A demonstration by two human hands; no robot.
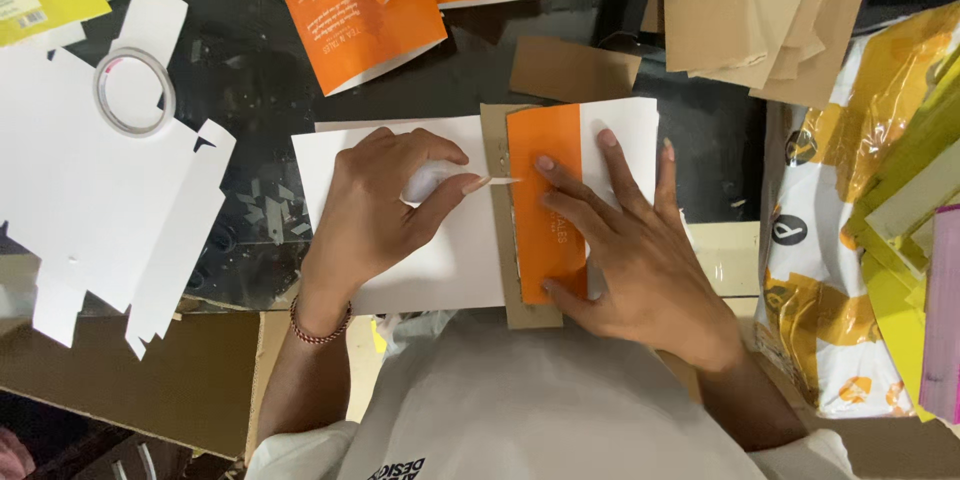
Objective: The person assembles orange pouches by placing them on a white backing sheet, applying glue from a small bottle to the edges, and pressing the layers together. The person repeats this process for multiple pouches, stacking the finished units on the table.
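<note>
Left hand point(375, 205) hides most of bottle point(432, 180)

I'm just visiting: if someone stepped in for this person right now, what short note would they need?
Left hand: shut on a small white glue bottle, its nozzle tip at the orange flap's edge.
Right hand: open, fingers spread, pressing the orange flap flat on the brown cardboard strip.
White sheet lies under the left hand.
Done: pieces laid together and held.
Left: whether glue is already down cannot be told.
Tape roll lies far left, untouched.
</note>
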